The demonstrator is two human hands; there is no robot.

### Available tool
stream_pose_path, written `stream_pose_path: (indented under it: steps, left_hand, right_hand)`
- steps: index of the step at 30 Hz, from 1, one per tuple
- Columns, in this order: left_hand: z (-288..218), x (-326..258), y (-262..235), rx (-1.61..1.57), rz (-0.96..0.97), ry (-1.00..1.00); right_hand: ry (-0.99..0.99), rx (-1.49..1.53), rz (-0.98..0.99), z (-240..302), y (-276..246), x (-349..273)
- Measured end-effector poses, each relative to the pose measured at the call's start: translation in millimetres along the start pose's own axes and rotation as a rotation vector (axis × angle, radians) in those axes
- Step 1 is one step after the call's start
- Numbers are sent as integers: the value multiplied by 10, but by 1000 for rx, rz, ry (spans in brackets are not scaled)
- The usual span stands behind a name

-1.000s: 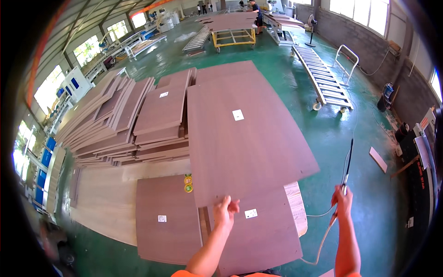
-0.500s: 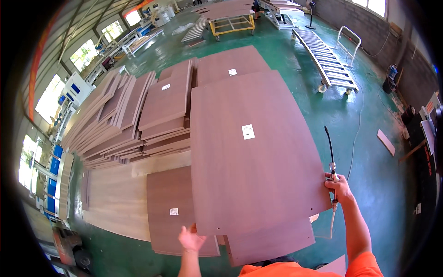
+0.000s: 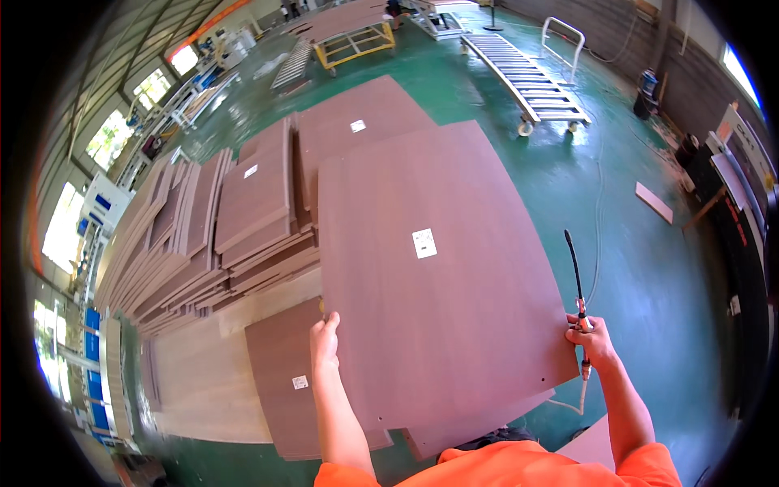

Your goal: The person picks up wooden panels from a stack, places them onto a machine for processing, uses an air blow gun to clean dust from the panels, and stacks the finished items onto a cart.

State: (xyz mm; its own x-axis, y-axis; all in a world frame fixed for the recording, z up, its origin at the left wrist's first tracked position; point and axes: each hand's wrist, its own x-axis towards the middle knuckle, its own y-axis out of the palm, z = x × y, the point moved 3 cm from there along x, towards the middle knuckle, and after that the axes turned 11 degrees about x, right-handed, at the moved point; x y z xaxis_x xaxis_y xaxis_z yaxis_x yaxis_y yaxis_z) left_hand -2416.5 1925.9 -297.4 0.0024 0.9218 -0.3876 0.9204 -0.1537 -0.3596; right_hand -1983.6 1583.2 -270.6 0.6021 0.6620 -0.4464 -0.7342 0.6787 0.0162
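A large brown wood-look panel (image 3: 438, 325) with a white label (image 3: 424, 243) and small holes near its near corners lies in front of me. My left hand (image 3: 325, 339) is closed on the panel's left edge, its fingers hidden behind the board. My right hand (image 3: 593, 337) is wrapped round an air blow gun (image 3: 583, 318) at the right edge. The gun's long black nozzle (image 3: 573, 258) points away from me, and a pale hose hangs below it. That hand also touches the panel's edge. Beneath and to the left lies another labelled brown panel (image 3: 280, 357).
Several stacks of brown panels (image 3: 260, 191) stand to the left on a pale board (image 3: 207, 373). A wheeled roller conveyor (image 3: 527, 81) and a white-framed trolley (image 3: 562, 40) are at the far right. A loose strip (image 3: 654, 203) lies on the green floor (image 3: 625, 268), which a thin hose crosses.
My left hand has moved forward up the panel's left edge and closed on it. The view has swung right. My right hand keeps the blow gun at the right edge.
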Motion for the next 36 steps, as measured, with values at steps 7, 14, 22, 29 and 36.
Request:
stream_pose_path:
  steps: [7, 14, 22, 29, 36]
  left_hand:
    - [51, -736, 573, 70, -12, 98]
    - [-458, -1705, 1906, 149, 68, 248]
    - [-1046, -2738, 4416, 207, 308, 450]
    - [-1782, -3694, 6707, 361, 522, 525]
    - [-2095, -4388, 9686, 266, 853, 579]
  right_hand:
    - [47, -9, -134, -441, -961, -849]
    - [67, 297, -252, -1055, -2490, -1708]
    - [110, 402, -366, -910, -4782, -2396]
    - [87, 405, -527, -760, -6348, -2557]
    - [-26, 626, -738, -825, -8205, -2247]
